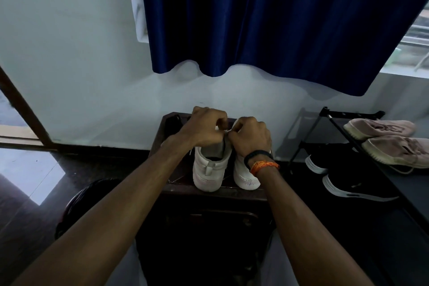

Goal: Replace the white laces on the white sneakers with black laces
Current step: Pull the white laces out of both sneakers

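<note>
Both hands are over the left sneaker (210, 165) on the dark table (209, 189): left hand (204, 127) and right hand (249, 136) each pinching white lace (233, 126), knuckles nearly touching.

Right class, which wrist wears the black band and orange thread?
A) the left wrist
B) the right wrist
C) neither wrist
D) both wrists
B: the black band and orange thread circle the wrist behind the right hand, while the arm behind the left hand is bare.
</note>
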The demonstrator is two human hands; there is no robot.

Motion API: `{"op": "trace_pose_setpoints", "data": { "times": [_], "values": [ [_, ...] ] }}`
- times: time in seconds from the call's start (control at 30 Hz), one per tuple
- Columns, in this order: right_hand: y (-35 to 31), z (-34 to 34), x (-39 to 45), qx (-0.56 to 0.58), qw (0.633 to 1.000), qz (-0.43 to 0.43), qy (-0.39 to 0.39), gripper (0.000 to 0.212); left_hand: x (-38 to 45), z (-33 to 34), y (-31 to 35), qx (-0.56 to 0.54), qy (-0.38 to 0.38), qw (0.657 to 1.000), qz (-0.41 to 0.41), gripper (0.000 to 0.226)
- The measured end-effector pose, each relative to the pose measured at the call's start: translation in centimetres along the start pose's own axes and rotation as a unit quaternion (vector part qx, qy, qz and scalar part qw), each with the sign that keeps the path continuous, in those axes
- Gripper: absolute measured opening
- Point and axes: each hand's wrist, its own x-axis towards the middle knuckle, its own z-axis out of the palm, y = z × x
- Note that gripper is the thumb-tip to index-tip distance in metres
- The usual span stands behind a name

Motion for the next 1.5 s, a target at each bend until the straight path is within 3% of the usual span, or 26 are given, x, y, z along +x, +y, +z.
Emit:
{"op": "trace_pose_setpoints", "data": {
  "times": [0.07, 0.17, 0.4, 0.53, 0.63, 0.7, 0.77, 0.83, 0.97, 1.1, 1.33, 1.5],
  "values": [
    [0.0, 0.0, 0.0, -0.003, 1.000, 0.001, 0.001, 0.014, 0.3, 0.9, -0.4, 0.114, -0.011, 0.993, 0.026, 0.015],
    [-0.1, 0.1, -0.1, -0.011, 1.000, -0.006, 0.007, 0.017, 0.5, 1.8, -0.4, 0.181, 0.007, 0.983, 0.031, 0.007],
    [-0.2, 0.2, 0.0, -0.017, 1.000, -0.010, 0.011, 0.022, 0.5, 2.4, -0.5, 0.156, 0.077, 0.984, 0.046, 0.010],
    [0.0, 0.1, 0.1, -0.014, 1.000, -0.009, 0.006, 0.021, 0.0, 0.7, -1.6, 0.026, 0.209, 0.976, -0.065, 0.015],
    [0.1, 0.3, 0.1, -0.011, 1.000, 0.002, 0.007, 0.018, -0.7, -2.2, -2.5, -0.080, 0.318, 0.917, -0.225, 0.018],
    [0.2, 0.3, 0.1, -0.009, 1.000, 0.008, 0.008, 0.016, -1.3, -3.6, -3.1, -0.082, 0.342, 0.880, -0.320, 0.020],
    [0.2, 0.3, 0.2, -0.004, 1.000, 0.007, 0.009, 0.013, -1.6, -4.0, -3.5, -0.053, 0.308, 0.883, -0.351, 0.018],
    [0.1, 0.4, 0.2, 0.000, 1.000, 0.003, 0.008, 0.012, -1.5, -3.7, -3.4, -0.033, 0.249, 0.919, -0.303, 0.014],
    [0.2, 0.5, 0.2, 0.015, 1.000, -0.003, 0.007, 0.014, -0.7, -1.0, -1.4, 0.034, 0.170, 0.980, -0.100, 0.019],
    [0.3, 0.5, 0.2, 0.030, 1.000, 0.006, 0.006, 0.013, 0.1, 1.3, 0.3, 0.174, 0.055, 0.983, 0.009, 0.015],
    [0.1, 0.7, 0.3, 0.019, 1.000, 0.004, 0.011, 0.015, 0.2, 2.0, -0.1, 0.236, 0.074, 0.969, 0.000, 0.020],
    [0.2, 0.7, 0.3, 0.014, 1.000, 0.012, 0.015, 0.019, -1.0, 0.0, -1.9, 0.135, 0.203, 0.959, -0.146, 0.020]
  ]
}}
